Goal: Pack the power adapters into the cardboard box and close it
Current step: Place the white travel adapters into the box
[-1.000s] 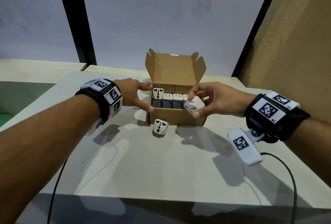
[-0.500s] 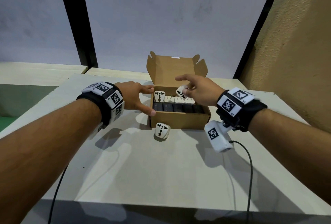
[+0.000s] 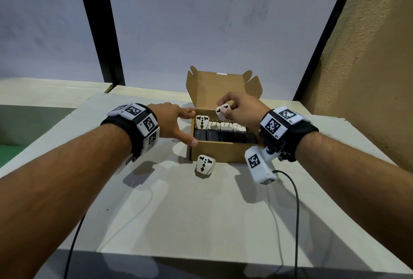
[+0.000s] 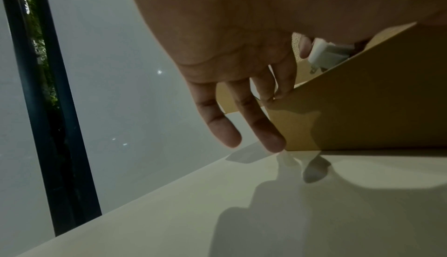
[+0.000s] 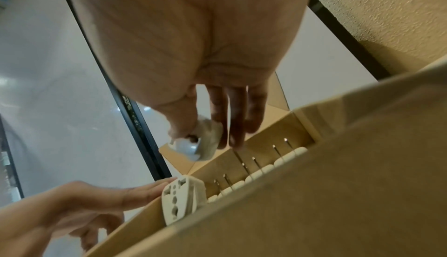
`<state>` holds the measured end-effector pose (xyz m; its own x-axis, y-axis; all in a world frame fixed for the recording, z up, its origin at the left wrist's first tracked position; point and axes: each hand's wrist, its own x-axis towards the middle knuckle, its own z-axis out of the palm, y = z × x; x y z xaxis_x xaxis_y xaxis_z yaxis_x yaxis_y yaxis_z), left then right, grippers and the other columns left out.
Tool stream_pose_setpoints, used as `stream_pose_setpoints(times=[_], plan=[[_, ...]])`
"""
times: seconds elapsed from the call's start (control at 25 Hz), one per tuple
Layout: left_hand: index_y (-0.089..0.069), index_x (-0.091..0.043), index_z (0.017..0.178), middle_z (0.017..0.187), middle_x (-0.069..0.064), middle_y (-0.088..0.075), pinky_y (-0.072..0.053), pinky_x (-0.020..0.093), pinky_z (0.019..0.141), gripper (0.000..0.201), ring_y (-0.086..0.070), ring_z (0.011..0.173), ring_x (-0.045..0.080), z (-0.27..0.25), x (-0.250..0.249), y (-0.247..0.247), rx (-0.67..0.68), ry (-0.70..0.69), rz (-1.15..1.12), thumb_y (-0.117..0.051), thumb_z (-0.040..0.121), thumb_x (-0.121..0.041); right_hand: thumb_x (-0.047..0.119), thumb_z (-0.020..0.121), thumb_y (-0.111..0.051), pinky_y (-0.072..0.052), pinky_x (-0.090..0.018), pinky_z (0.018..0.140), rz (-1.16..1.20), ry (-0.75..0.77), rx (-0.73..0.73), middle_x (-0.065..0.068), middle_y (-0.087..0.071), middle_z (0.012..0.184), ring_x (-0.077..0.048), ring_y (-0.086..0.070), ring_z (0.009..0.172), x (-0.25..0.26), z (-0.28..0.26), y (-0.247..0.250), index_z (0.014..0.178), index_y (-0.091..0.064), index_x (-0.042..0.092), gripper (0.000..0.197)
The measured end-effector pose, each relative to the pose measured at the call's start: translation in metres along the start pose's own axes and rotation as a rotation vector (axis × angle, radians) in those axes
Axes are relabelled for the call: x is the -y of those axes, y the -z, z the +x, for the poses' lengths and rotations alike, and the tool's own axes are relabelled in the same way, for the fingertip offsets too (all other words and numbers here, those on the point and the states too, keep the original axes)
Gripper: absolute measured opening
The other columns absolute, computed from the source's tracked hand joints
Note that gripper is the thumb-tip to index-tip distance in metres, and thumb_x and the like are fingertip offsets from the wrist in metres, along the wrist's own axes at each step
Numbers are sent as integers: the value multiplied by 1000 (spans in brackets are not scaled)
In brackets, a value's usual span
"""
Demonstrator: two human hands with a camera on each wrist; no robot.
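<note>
The brown cardboard box [image 3: 223, 152] stands on the table with its lid [image 3: 220, 86] up. Inside lie a row of black adapters [image 3: 223, 137] and, behind it, a row of white adapters [image 3: 226, 126] with prongs up. One white adapter [image 3: 201, 121] stands at the box's left end. My right hand [image 3: 223, 109] pinches a white adapter [image 3: 223, 112] just above the back row; the right wrist view shows this held adapter [image 5: 208, 140] between thumb and fingers. My left hand [image 3: 186, 128] rests against the box's left wall [image 4: 362, 108], fingers [image 4: 256, 119] straight. Another white adapter [image 3: 205, 164] lies in front of the box.
The pale table [image 3: 201, 223] ends in an edge close to me. Black cables [image 3: 296, 200] trail from both wrists across it. A textured wall [image 3: 368, 77] rises at the right, and black frame posts [image 3: 98, 26] stand behind.
My right hand carried the white adapter from the box's front right corner up and over the back row inside. The left hand stayed against the box's left wall.
</note>
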<state>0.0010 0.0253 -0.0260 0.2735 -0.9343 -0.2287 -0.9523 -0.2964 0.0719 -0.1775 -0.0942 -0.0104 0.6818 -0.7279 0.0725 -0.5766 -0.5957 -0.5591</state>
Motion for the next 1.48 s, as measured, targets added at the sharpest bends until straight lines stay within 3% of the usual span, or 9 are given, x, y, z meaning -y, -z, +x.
stream_pose_setpoints(times=[0.12,0.24,0.36,0.48,0.92,1.12,1.32,1.4,1.48], plan=[[-28,-42,145,153,-15,-33,-37,49,106,106,-39,136,24,2,1,0,-4,-6,8,-57,52,-85,25,90,-66,-54,-33,80,53,-20,-23,0,-69,91,-19,-66,87,0,3,-3,111,-65,26,21],[-27,-43,145,152,-14,-34,-37,50,106,108,-39,136,24,3,2,-2,-3,-4,1,-56,51,-86,21,91,-65,-58,-33,81,70,-45,2,4,-64,71,-15,-65,72,1,7,-10,108,-68,18,17],[-27,-43,145,153,-15,-33,-37,49,106,107,-39,136,24,2,3,-2,-11,-17,2,-56,51,-86,26,90,-66,-54,-26,70,-43,-52,3,2,-66,89,-13,-62,79,0,9,-18,107,-69,20,18],[-28,-42,145,153,-17,-32,-37,48,106,105,-38,136,23,-1,3,-1,-16,-24,-6,-57,53,-84,32,88,-67,-48,-27,76,-143,-53,-8,1,-63,102,-16,-60,93,-1,11,-25,107,-70,26,20],[-31,-41,145,151,-21,-32,-39,45,103,106,-41,135,22,-1,2,1,-22,-42,-13,-58,52,-83,34,89,-66,-46,-26,74,-211,-46,-2,-2,-67,99,-17,-62,93,-4,20,-33,106,-70,23,21],[-31,-42,144,151,-20,-34,-39,47,104,114,-41,134,21,0,4,1,-12,-37,-10,-52,42,-89,36,83,-72,-45,-26,79,-257,-34,43,2,-64,103,-18,-60,101,2,12,-19,119,-65,23,39],[-33,-42,143,150,-21,-36,-40,45,102,114,-43,133,21,2,3,3,-4,-29,2,-56,42,-89,18,83,-73,-44,-15,69,-134,162,160,13,-66,86,-1,-58,77,26,-47,1,89,-70,27,11],[-35,-43,142,149,-23,-36,-41,44,101,114,-43,132,19,4,3,3,-9,-30,6,-57,40,-89,20,86,-68,-42,-12,65,-258,267,216,12,-67,84,-1,-58,75,32,-69,-9,91,-72,25,9],[-35,-42,142,149,-23,-37,-41,44,101,115,-44,132,19,4,1,5,-5,-31,13,-56,39,-89,28,91,-62,-44,-20,68,-391,266,247,5,-68,91,-11,-61,84,36,-79,-23,100,-70,22,14]])
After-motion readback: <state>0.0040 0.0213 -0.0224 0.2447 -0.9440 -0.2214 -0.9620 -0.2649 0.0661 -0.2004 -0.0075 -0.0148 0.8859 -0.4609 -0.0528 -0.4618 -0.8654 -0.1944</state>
